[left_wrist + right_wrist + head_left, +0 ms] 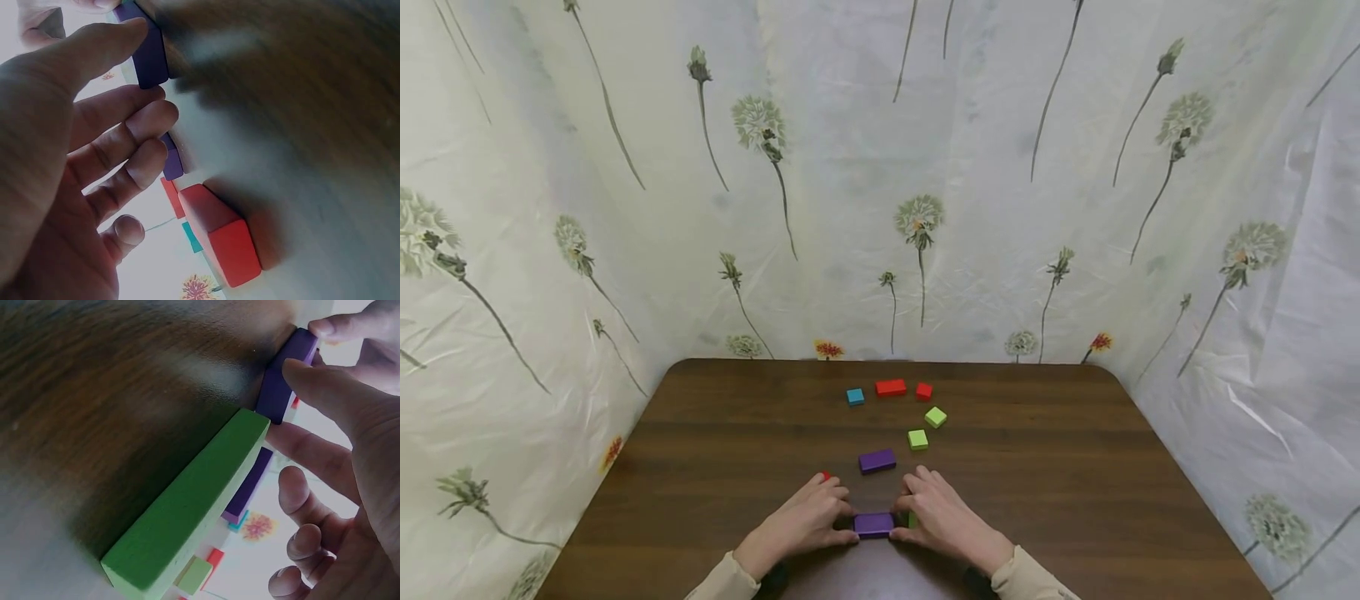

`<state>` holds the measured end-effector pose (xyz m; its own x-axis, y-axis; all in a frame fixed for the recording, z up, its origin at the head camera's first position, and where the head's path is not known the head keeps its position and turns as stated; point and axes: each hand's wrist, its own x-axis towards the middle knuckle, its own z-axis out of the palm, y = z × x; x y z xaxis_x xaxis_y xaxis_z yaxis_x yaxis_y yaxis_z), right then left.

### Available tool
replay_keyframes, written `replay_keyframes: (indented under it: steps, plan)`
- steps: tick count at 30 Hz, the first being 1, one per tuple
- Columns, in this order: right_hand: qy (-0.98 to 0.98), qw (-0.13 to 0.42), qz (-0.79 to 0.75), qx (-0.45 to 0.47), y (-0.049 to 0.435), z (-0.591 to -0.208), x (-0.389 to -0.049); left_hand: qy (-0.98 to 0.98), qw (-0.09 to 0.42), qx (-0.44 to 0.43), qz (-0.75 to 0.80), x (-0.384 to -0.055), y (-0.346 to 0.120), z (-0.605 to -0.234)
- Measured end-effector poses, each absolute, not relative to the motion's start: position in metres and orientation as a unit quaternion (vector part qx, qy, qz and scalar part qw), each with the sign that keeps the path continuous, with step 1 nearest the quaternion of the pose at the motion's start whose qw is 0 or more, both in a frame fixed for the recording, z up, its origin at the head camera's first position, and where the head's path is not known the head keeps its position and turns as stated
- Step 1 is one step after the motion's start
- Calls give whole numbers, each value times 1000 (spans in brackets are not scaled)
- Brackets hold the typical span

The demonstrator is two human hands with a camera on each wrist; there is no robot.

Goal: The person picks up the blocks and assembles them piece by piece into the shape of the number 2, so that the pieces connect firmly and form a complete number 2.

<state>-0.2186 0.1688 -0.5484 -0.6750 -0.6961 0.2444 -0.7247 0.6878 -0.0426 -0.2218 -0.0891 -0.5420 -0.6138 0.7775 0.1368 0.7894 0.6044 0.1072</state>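
Observation:
A purple block (873, 526) lies near the table's front, between both hands. My left hand (808, 515) pinches its left end with thumb and index finger. The right hand (946, 518) grips the opposite end in the same way. Close beside the right hand, a long green block (187, 506) rests on the table, mostly covered in the head view. A red block (219, 237) stands by the left hand's outer fingers; only its tip shows in the head view. Just beyond the hands sits a second purple block (877, 462).
Farther back on the brown wooden table (737, 433) are two light green blocks, one nearer (918, 440) and one behind (936, 417). A blue block (855, 397), a long red block (891, 387) and a small red block (924, 391) lie near the back edge. Flowered curtains (842, 167) surround the table.

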Motion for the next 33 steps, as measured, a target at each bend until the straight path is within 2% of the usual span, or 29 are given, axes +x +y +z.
replay_keyframes:
  steps: [8, 18, 25, 33]
  plan:
    - [-916, 103, 70, 381, 169, -551, -217, -897, 41, -433, -73, -221, -91, -543]
    - [-916, 123, 76, 375, 171, -550, -209, -895, 72, -436, -65, -218, -91, -545]
    - [-924, 113, 98, 352, 178, -543, -207, -890, 103, -439, -61, -216, -90, -541]
    - [-932, 148, 121, 307, 201, -539, -206, -891, 105, -436, -65, -218, -87, -538]
